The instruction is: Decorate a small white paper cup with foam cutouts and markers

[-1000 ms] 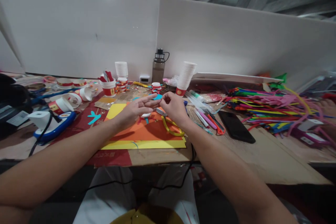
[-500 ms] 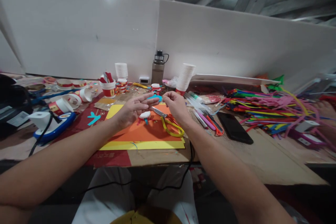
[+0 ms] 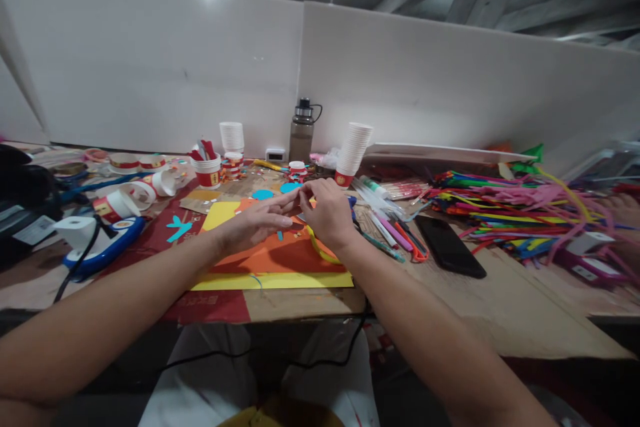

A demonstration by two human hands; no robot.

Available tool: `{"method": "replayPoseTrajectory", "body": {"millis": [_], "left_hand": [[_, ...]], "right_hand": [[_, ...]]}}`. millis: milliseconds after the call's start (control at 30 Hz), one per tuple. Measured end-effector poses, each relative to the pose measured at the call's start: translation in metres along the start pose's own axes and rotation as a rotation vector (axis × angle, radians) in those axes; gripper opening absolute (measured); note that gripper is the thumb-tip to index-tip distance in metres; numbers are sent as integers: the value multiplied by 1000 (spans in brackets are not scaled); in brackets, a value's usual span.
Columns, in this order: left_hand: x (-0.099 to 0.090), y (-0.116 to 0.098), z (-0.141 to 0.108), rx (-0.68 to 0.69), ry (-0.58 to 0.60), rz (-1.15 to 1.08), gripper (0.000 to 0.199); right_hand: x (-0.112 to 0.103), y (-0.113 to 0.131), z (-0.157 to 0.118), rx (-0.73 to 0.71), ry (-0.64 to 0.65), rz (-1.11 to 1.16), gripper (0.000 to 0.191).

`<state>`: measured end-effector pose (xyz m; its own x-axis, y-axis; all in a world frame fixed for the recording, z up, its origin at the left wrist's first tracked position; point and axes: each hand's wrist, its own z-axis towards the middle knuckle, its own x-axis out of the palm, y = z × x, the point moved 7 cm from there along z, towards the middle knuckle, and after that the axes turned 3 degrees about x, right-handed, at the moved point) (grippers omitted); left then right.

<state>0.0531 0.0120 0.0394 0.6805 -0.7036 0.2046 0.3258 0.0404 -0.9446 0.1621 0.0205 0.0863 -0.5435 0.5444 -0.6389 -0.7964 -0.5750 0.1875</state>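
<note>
Over the orange paper (image 3: pixel 273 263), my left hand (image 3: pixel 255 220) is held with its fingers stretched out toward the right. My right hand (image 3: pixel 329 215) meets those fingertips, its thumb and fingertips pinched together. Whatever may lie in the pinch is too small or hidden to name. Below the right hand, a yellow loop handle of a pair of scissors (image 3: pixel 321 252) shows on the paper; the hands cover most of the rest. Blue paper circles (image 3: pixel 263 194) lie just beyond my hands. Yellow paper (image 3: pixel 300 280) sticks out from beneath the orange sheet.
Behind stand a water bottle (image 3: pixel 301 133), a stack of paper cups (image 3: pixel 355 150) and a cup of red pieces (image 3: pixel 207 171). On the right are pens (image 3: pixel 395 232), a black phone (image 3: pixel 450 247) and pipe cleaners (image 3: pixel 505 213). A blue-and-white device (image 3: pixel 103 250) sits left.
My hands have come together: the right moved down and left to my left fingertips. The left dropped slightly, and a small white-topped piece on the orange paper is now mostly covered.
</note>
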Motion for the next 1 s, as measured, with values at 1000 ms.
{"method": "replayPoseTrajectory", "body": {"millis": [1000], "left_hand": [[-80,-25,-8,198,-691,71,30]], "right_hand": [[0,56,-31,-171,819,964,34]]}}
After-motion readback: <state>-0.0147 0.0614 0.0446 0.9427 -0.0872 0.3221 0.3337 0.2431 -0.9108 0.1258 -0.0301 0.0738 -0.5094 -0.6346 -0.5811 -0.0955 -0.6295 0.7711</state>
